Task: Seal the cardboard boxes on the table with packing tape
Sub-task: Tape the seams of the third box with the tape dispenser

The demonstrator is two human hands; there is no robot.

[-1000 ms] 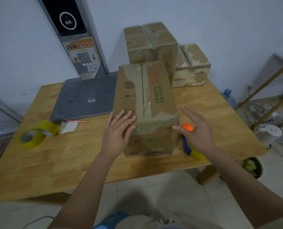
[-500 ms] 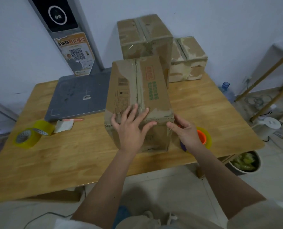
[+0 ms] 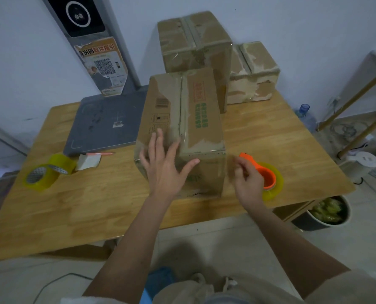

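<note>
Cardboard box (image 3: 182, 128) taped shut, contents hidden; left hand (image 3: 165, 167) flat and open on its top, right hand (image 3: 247, 181) curled at orange tape dispenser (image 3: 263, 174), grip unclear.

Three cardboard boxes counted on table: near box (image 3: 195, 119), tall rear box (image 3: 193, 40), small rear box (image 3: 252, 71). Three tape rolls counted: two loose yellow rolls at left, first (image 3: 40, 177), second (image 3: 62, 163); one on orange dispenser (image 3: 268, 177). One grey mat (image 3: 108, 123). One pen (image 3: 100, 153). Two hands seen: left hand (image 3: 164, 170), right hand (image 3: 248, 181).
</note>
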